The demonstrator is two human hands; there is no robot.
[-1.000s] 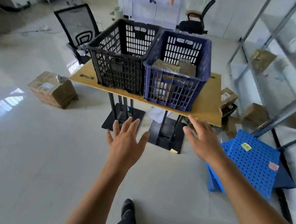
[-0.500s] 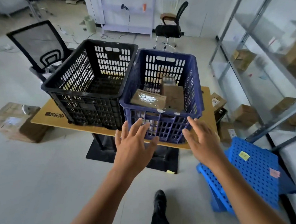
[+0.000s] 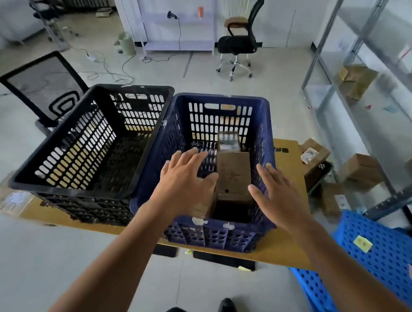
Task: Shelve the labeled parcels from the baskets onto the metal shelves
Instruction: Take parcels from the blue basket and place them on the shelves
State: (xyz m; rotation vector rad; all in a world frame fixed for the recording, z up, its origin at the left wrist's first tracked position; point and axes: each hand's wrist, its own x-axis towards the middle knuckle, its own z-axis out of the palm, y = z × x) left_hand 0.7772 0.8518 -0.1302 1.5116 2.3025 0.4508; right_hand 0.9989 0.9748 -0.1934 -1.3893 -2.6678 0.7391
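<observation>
Reaching into a dark blue slotted plastic basket (image 3: 222, 97) on a yellow-brown board worktop (image 3: 292, 242) with two bare hands; left hand (image 3: 185, 181) held flat over the basket's left half, fingers (image 3: 188, 156) straight and spread apart, gripping nothing; right hand (image 3: 279, 194) likewise flat above the near right corner, fingers (image 3: 272, 175) apart and empty; impossible to tell whether either palm touches what lies beneath. Between the hands, inside the blue basket, brown cardboard parcels (image 3: 234, 175) standing close together, the farthest showing a pale printed face; more cardboard half hidden under the left hand. Just beside the blue basket on the left, walls touching, a black slotted plastic basket (image 3: 77, 150) on the same worktop. Along the right, grey metal shelves (image 3: 398, 199) carrying a few brown cardboard boxes (image 3: 356, 82); further brown boxes (image 3: 362, 171) on the pale floor below the worktop's right end; at lower right, a bright blue perforated plastic stool (image 3: 383, 260) bearing a yellow sticky note (image 3: 362, 243). Behind the black basket, a black mesh-backed office chair (image 3: 44, 86); well apart, near the far wall, a second black swivel chair (image 3: 237, 41).
</observation>
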